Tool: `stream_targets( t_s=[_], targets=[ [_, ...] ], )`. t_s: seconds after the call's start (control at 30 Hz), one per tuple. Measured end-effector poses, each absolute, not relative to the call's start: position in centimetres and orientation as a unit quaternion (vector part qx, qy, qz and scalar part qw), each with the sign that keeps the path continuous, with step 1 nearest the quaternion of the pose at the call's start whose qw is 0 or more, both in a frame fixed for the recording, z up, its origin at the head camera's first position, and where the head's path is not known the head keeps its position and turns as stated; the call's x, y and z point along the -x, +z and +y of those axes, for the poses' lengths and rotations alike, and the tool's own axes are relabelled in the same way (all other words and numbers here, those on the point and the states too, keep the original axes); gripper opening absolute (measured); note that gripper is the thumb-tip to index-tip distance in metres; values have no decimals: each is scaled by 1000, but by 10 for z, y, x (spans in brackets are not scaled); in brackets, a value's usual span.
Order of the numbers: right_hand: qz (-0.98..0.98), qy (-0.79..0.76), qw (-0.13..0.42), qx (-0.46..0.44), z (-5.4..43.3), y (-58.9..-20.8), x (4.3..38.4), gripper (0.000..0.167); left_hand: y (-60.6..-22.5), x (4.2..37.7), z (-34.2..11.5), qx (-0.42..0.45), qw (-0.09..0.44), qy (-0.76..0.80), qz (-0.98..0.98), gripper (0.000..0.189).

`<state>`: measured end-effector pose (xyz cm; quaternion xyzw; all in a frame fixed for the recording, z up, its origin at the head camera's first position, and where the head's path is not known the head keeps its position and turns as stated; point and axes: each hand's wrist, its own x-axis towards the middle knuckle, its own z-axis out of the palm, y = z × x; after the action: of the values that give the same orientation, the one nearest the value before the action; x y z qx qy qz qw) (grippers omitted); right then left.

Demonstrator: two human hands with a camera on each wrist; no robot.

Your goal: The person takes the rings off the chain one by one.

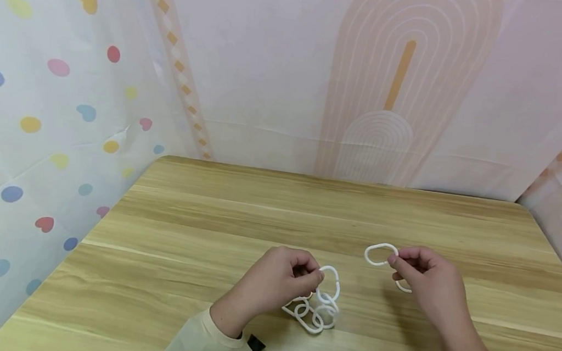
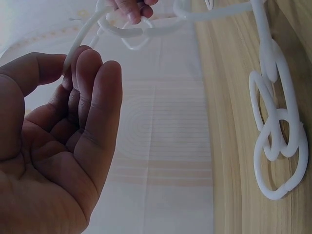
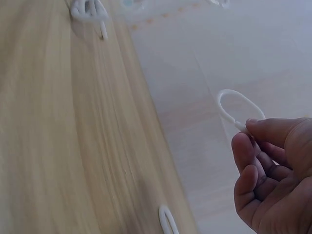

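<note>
My left hand (image 1: 280,280) pinches the end link of a white plastic chain (image 2: 262,29) between thumb and fingers. The held link stands raised, while the other joined oval links gather below it, partly behind the hand in the head view. Off to the right, my right hand (image 1: 436,281) holds a single white oval link (image 1: 366,254) by one end, in the air and apart from the chain. A small break in that link's loop shows near the thumb in the right wrist view. Another white link (image 3: 165,217) lies on the table under the right hand, mostly hidden from the head view.
The wood-grain table (image 1: 209,203) reaches back to a pale pink patterned cloth (image 1: 270,59). A cloth with coloured spots (image 1: 34,95) hangs along the left side. Something black (image 1: 256,348) sits at the left cuff.
</note>
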<state>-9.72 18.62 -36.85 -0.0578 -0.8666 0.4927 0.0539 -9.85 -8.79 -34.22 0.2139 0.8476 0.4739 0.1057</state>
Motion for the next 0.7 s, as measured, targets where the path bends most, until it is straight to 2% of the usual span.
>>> stream_targets(
  t_s=[0.27,0.7],
  targets=[
    [-858,504,62,76,206,-374,103,31,-343,98,-88,-214,106,473,848,18],
    [-861,497,72,76,213,-379,107,28,-346,99,-88,-220,102,466,851,18]
  ],
)
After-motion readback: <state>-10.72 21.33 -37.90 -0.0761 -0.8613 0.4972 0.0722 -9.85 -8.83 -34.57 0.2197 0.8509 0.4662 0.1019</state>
